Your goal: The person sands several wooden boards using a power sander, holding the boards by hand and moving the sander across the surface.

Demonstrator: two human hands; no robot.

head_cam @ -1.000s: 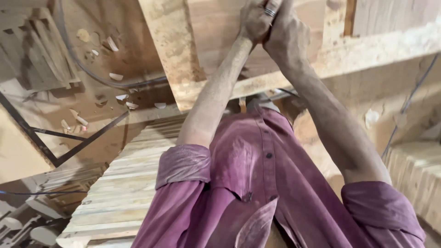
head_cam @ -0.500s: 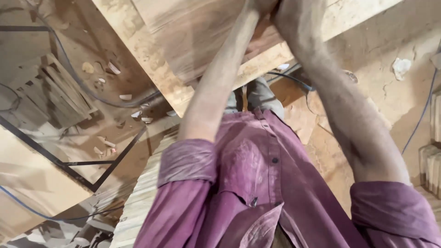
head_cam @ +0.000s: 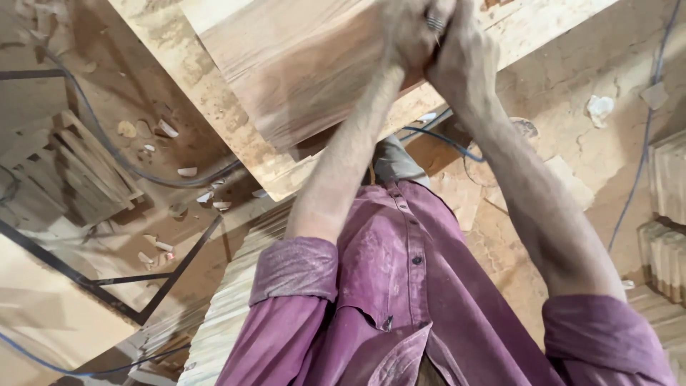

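My left hand (head_cam: pixel 409 34) and my right hand (head_cam: pixel 466 61) are clasped tightly together at the top of the view. They press against the near edge of a wide, pale wooden board (head_cam: pixel 286 71) that lies on a rough chipboard slab (head_cam: pixel 214 121). A small ridged metal piece (head_cam: pixel 434 21) shows between my fingers; what it belongs to is hidden. Both forearms are dusty and stretched forward out of rolled purple sleeves.
A stack of thin wooden slats (head_cam: pixel 236 314) stands below my left elbow, with more stacks (head_cam: pixel 668 179) at the right edge. A blue cable (head_cam: pixel 450 143) runs across the sawdust floor. At the left are a black metal frame (head_cam: pixel 107 286) and wood chips (head_cam: pixel 168 129).
My hands stay clasped in the same grip. The view has swung and tilted, so the board and my hands now sit lower and larger in it.
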